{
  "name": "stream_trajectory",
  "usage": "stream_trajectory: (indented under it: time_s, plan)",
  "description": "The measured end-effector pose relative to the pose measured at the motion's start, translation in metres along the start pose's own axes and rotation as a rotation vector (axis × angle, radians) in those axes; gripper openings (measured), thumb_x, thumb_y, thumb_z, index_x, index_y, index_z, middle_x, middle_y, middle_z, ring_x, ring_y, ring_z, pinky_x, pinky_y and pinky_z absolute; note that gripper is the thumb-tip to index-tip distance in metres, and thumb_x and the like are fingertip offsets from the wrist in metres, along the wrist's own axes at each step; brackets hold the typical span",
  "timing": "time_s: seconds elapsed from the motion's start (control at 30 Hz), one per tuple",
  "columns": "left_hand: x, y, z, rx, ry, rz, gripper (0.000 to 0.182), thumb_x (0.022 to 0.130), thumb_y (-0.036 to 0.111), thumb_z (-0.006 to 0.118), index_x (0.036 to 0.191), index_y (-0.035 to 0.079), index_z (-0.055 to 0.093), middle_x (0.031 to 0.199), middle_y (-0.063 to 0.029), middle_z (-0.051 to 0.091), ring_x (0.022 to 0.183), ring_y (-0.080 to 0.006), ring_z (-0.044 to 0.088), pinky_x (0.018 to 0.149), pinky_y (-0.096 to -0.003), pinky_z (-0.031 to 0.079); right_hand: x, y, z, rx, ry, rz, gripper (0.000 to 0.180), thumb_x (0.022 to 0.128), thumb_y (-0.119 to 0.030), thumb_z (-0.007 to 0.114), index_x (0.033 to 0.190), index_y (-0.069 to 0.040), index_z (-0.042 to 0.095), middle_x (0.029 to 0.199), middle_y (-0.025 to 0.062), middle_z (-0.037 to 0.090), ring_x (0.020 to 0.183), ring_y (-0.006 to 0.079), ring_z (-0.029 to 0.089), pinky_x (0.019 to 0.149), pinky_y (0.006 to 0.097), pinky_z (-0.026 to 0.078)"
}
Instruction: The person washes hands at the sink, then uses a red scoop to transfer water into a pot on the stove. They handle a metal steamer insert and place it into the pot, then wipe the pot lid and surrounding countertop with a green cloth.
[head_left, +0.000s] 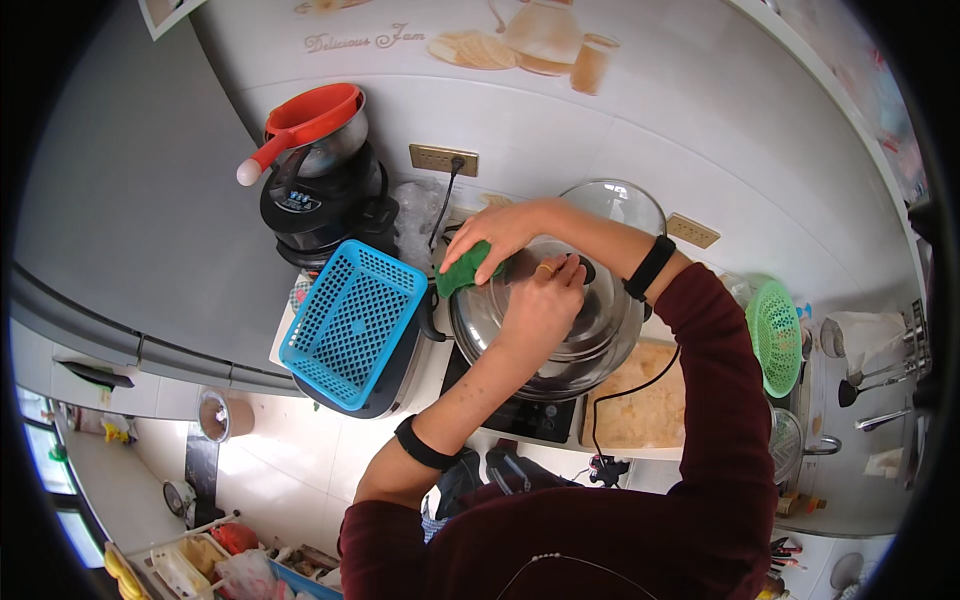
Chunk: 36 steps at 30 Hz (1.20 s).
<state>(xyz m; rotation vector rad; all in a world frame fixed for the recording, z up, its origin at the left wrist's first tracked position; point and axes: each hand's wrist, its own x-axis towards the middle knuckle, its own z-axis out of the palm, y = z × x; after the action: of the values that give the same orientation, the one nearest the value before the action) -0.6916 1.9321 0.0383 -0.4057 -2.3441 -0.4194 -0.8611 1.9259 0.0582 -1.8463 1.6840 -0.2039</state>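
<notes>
A wide pot with a black side handle (429, 311) stands on a black induction cooktop (536, 420), with a round glass lid (480, 322) over it. My left hand (546, 296) reaches up from the lower left and grips the lid's dark knob (586, 268). Above it, my right hand (499, 229) comes in from the right, crossing over past the left. Its fingers hold a green cloth (465, 271) against the far left rim of the lid. My right palm is hidden, as is the pot's inside.
A blue plastic basket (356, 326) sits left of the pot. Behind it is a black electric cooker (315, 202) topped by a steel bowl and red strainer (315, 112). Another glass lid (619, 199) leans on the wall. A cord (630, 391) crosses the wooden board (637, 416) at right.
</notes>
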Motion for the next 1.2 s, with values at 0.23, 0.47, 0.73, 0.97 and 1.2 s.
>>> stream_trajectory:
  time_s: [0.23,0.47,0.73,0.97,1.2]
  plan:
    - [-0.002,0.007,0.003,0.025,-0.013,-0.034,0.034,0.076,0.005,0.064,0.109,-0.001,0.068,0.117,-0.0110,0.069,0.109,-0.0247,0.064,0.080,-0.0326,0.059,-0.062,0.041,-0.007,0.212,0.253,0.211,0.061,0.088,-0.040,0.072,0.142,-0.017,0.055,0.138,0.0111,0.058,0.128,0.0257,0.052,0.108,0.0362,0.039]
    - [-0.001,0.004,0.001,-0.020,-0.056,-0.011,0.036,0.076,0.004,0.063,0.112,0.000,0.068,0.121,-0.0107,0.068,0.111,-0.0251,0.064,0.082,-0.0335,0.059,-0.171,0.052,0.059,0.441,0.721,0.651,0.070,0.094,-0.055,0.059,0.148,-0.014,0.045,0.135,0.0127,0.059,0.128,0.0264,0.053,0.107,0.0353,0.039]
    - [0.002,-0.001,0.002,-0.106,-0.056,-0.055,0.037,0.072,0.002,0.068,0.108,0.009,0.067,0.122,-0.0078,0.068,0.106,-0.0278,0.067,0.079,-0.0389,0.060,-0.241,-0.032,0.164,0.612,1.027,0.906,0.068,0.098,-0.051,0.056,0.147,-0.006,0.042,0.130,0.0145,0.062,0.120,0.0228,0.057,0.103,0.0329,0.042]
    - [-0.002,-0.005,-0.005,-0.059,-0.067,-0.012,0.034,0.075,0.000,0.064,0.108,0.000,0.069,0.121,-0.0121,0.069,0.109,-0.0256,0.066,0.080,-0.0318,0.060,-0.282,-0.153,0.238,0.929,0.831,0.822,0.058,0.088,-0.021,0.075,0.138,-0.001,0.053,0.121,0.0064,0.065,0.113,0.0151,0.058,0.100,0.0282,0.044]
    - [-0.007,0.009,0.008,0.094,0.009,0.043,0.042,0.073,0.001,0.065,0.114,-0.006,0.067,0.122,-0.0206,0.067,0.115,-0.0279,0.065,0.084,-0.0319,0.059,-0.337,-0.166,0.278,0.618,1.091,0.992,0.042,0.086,-0.006,0.074,0.125,-0.004,0.062,0.111,0.0023,0.067,0.101,0.0151,0.062,0.092,0.0310,0.049]
